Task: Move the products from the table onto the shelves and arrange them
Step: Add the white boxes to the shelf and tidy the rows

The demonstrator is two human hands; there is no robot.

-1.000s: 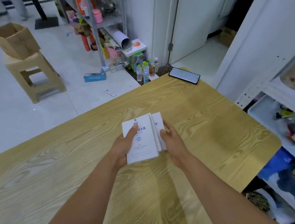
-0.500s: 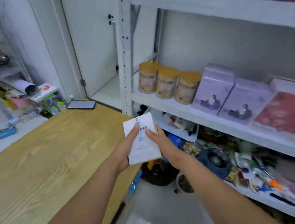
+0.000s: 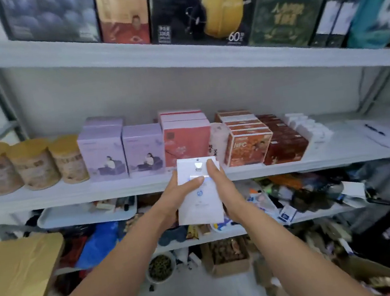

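A stack of white boxes (image 3: 200, 203) is held in the air between both hands, just in front of the front edge of the middle shelf (image 3: 72, 195) and before the red box (image 3: 186, 144) that stands there. The left hand (image 3: 177, 199) is wrapped round the stack's left side, with the thumb laid across the printed face. The right hand (image 3: 223, 188) grips the right side, with a finger raised along the front. How many boxes are in the stack cannot be told. Nothing held is touching the shelf yet. The middle shelf is seen to be largely stocked. Three gold-lidded tins (image 3: 33, 164) are lined up at its left end, followed by lilac boxes (image 3: 103, 156), the red box, orange NFC boxes (image 3: 247, 143) and dark red boxes (image 3: 284, 145). A row of small white boxes (image 3: 306, 126) is set furthest right. Beyond that row a bare stretch of board (image 3: 351, 146) is left toward the right end, where a pen and paper seem to lie. The task is judged to be well advanced, with this stack mid-transfer. It is yet to be set down and squared up, probably beside the like white row. Only a corner of the table (image 3: 19, 267) is seen at lower left, so what remains on it cannot be judged.
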